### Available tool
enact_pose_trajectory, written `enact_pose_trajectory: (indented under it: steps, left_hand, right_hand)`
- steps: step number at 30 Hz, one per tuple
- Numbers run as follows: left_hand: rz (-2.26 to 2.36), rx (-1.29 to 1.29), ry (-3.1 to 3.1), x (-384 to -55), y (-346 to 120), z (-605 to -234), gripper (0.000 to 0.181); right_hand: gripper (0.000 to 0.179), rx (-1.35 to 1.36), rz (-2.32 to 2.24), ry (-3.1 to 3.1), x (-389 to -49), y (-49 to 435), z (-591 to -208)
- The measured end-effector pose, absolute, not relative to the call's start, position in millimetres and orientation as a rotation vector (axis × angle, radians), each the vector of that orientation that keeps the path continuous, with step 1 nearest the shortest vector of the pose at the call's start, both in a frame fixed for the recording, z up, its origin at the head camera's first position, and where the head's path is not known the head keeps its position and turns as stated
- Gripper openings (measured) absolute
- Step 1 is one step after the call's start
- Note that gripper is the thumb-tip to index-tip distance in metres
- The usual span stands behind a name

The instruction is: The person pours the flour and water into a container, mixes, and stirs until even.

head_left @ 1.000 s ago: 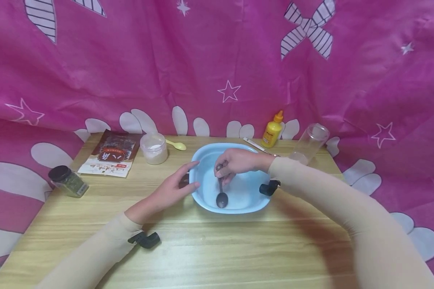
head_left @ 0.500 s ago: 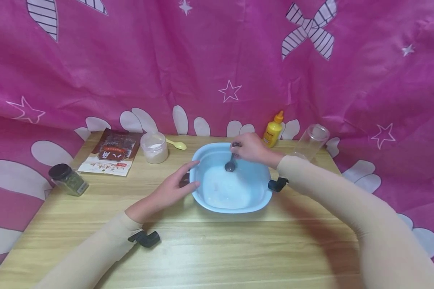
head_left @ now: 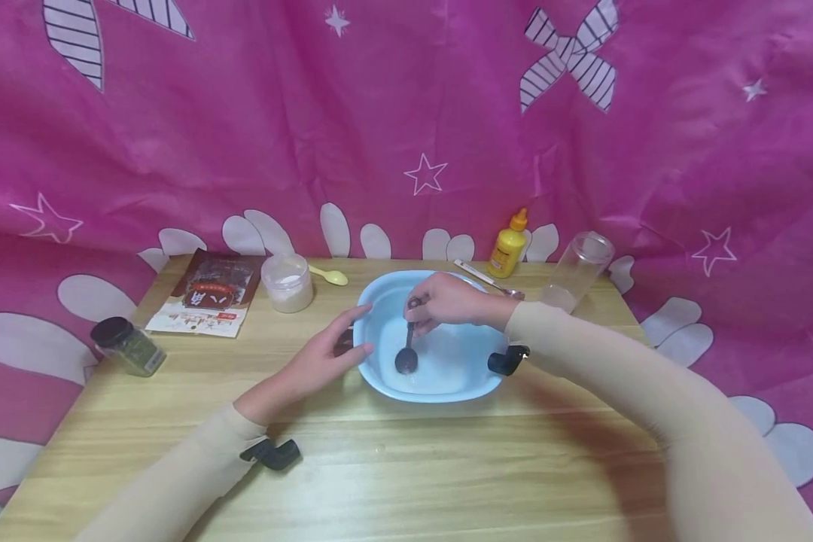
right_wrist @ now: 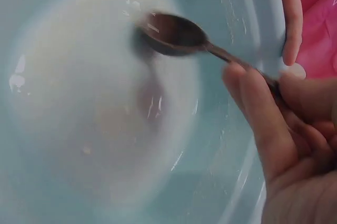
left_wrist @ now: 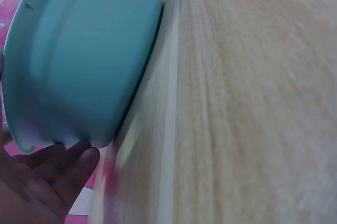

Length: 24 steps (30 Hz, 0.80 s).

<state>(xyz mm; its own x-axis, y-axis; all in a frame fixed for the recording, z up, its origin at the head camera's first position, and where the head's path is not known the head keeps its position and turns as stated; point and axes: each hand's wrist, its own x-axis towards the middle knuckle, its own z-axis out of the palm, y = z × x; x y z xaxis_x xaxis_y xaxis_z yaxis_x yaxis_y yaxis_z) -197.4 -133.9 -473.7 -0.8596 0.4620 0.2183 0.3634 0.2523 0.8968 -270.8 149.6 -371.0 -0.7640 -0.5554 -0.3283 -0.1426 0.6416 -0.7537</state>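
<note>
A light blue plastic basin [head_left: 379, 380] stands on the wooden table, with cloudy whitish liquid [right_wrist: 105, 113] in its bottom. My right hand [head_left: 443, 305] reaches over it and pinches the handle of a dark spoon [head_left: 406, 360]. In the right wrist view the spoon's bowl lies at the liquid, wet and shiny. My left hand [head_left: 321, 354] holds the basin's left side, thumb and index finger over the rim. The left wrist view shows other fingers [left_wrist: 73, 174] of that hand against the outer wall.
Left of the basin are a brown packet [head_left: 210, 293], a black-lidded jar [head_left: 129, 346], a tub of white powder [head_left: 287, 284] and a yellow spoon [head_left: 332, 276]. Behind right stand a yellow glue bottle [head_left: 506, 248], a white-handled spoon [head_left: 477, 272] and a clear tilted-looking container [head_left: 576, 271].
My right hand carried the spoon to the basin's far side, then back toward the near left part. The left hand has kept its place on the rim.
</note>
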Motion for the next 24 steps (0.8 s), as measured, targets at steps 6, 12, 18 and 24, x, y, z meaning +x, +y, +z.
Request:
enact_pose_trajectory:
  steps: [6,12,18,24]
  left_hand:
    - [1.684,0.791,2.417,-197,-133,-475,0.071]
    - [1.69,0.793,2.414,-198,-133,-471,0.07]
    - [1.692,0.792,2.418,-198,-134,-473,0.069]
    - [1.709,0.811,2.398,-197,-133,-475,0.07]
  right_hand:
    - [0.016,-0.471,-1.034,2.607,-281,154,-377]
    - [0.017,-0.579,-0.607,2.844,-277,167,-363]
    - [0.016,-0.694,-0.563,2.535,-268,158,-360]
    - [0.021,-0.588,-0.997,2.27,-262,144,-375]
